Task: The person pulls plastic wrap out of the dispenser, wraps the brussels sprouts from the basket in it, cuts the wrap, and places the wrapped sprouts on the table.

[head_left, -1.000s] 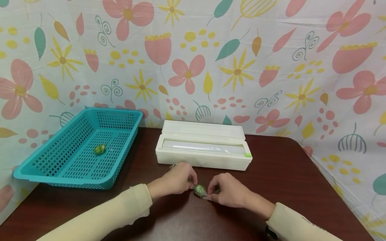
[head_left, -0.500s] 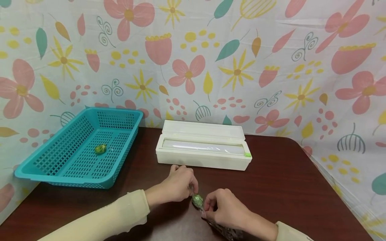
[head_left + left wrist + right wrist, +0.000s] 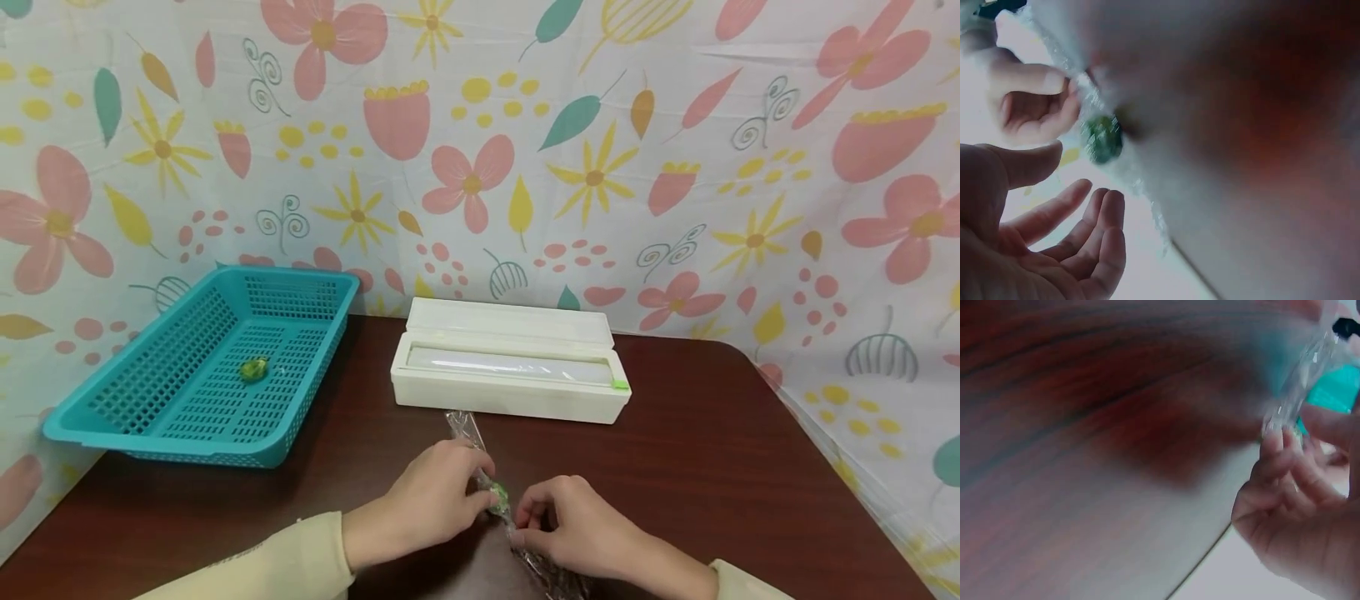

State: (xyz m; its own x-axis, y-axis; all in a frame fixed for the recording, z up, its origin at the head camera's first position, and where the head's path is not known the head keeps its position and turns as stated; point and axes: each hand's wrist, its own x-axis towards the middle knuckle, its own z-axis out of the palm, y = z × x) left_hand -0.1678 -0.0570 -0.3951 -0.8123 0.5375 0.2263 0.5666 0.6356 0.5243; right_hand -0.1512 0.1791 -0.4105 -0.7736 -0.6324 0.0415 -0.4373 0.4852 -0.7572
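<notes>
A small round green item, its kind unclear, is wrapped in clear cling film whose two ends trail away from it. My right hand pinches the twisted film just beside the item; the right wrist view shows this film between thumb and fingertips. My left hand is at the item's other side. Seen from the left wrist, that hand has its thumb and fingers spread apart, close to the wrapped item without gripping it. The upper film end extends past the left fingers.
A white box with a raised lid and a roll of film inside stands behind the hands. At left is a blue-green perforated basket holding another wrapped green item. A dark wooden table lies beneath, with a patterned cloth behind.
My right hand moved toward the table's near edge, drawing out the film end. My left hand moved nearer too, and its fingers loosened. The upper film end has come into view.
</notes>
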